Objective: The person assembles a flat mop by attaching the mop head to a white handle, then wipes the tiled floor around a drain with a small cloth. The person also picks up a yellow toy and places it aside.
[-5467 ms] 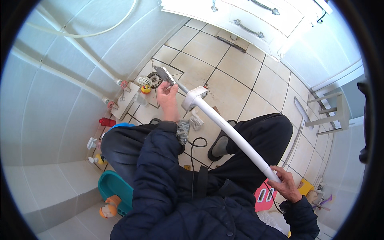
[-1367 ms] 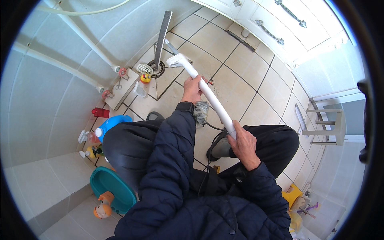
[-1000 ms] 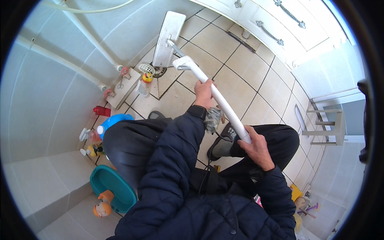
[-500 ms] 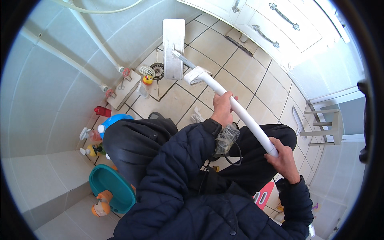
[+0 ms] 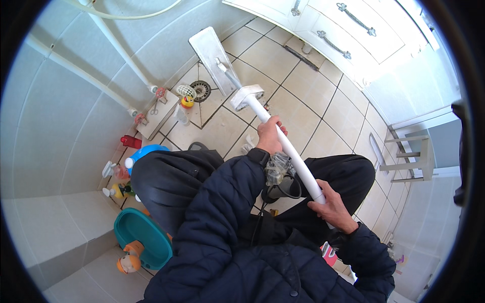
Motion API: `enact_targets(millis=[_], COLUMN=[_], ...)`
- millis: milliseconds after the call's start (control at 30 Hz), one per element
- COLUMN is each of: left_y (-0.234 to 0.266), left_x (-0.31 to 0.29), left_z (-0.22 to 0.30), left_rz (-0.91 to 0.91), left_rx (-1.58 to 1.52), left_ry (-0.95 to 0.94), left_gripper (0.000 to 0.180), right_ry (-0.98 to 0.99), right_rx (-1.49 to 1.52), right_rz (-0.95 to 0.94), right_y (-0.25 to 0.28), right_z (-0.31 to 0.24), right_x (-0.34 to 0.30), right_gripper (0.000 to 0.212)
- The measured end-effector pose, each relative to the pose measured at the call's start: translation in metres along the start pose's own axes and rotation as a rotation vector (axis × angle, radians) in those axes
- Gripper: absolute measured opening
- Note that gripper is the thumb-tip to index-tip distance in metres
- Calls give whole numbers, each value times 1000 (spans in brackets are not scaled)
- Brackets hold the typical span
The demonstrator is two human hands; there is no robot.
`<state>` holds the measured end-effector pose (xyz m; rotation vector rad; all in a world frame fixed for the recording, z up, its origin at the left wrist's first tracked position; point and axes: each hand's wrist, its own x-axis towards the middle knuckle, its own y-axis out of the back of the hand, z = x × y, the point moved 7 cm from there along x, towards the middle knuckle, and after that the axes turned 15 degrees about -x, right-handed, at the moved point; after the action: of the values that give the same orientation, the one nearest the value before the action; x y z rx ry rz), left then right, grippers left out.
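Observation:
A white flat mop slants across the view, its thick white handle (image 5: 298,164) running down toward my right side. My left hand (image 5: 270,136) is wrapped round the middle of the handle. Lower down, near its end, my right hand (image 5: 334,204) grips it over my right knee. The mop's long rectangular head (image 5: 204,46) points to the far left, joined by a thin metal rod (image 5: 232,78). A white slotted collar (image 5: 247,96) sits round the shaft between the rod and my left hand. A clear-wrapped device (image 5: 277,169) with a black cable hangs by my left wrist.
A floor drain (image 5: 201,91), toy duck (image 5: 187,102) and pipes with red valves (image 5: 160,93) lie left. A teal basin (image 5: 144,237) and several bottles (image 5: 120,171) stand at lower left. White cabinets (image 5: 353,35) line the far side; a small stool (image 5: 409,159) is right.
The mop's head has tilted to the left and its collar has turned. Both hands have shifted left with the handle, the right one also slightly down.

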<state>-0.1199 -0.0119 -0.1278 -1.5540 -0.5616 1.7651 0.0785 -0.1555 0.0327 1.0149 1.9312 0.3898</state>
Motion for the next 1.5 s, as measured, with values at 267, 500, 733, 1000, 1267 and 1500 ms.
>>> enact_targets(millis=[267,500,733,1000,1267,1500], left_y=[21,17,1,26,60,62], left_x=[10,11,-11,11,26,24], left_z=[13,16,-6,4,14,12], left_rz=[114,82,43,122,177,92], left_rx=[-35,-22,13,34,74,-164], left_ry=[-53,-19,-38,-58,-52,-11], left_gripper=[14,13,12,15,18,27], right_ry=[110,-14,-85,-104,-112,-177], right_rx=[-140,17,121,233,339,525], right_rz=[28,-81,-173,-227,-329,-407], right_y=[-17,-13,13,-13,-44,-46], right_z=[-6,-12,-5,-6,-12,-5], right_x=[15,14,-6,16,40,47], right_gripper=[63,60,60,59,56,55])
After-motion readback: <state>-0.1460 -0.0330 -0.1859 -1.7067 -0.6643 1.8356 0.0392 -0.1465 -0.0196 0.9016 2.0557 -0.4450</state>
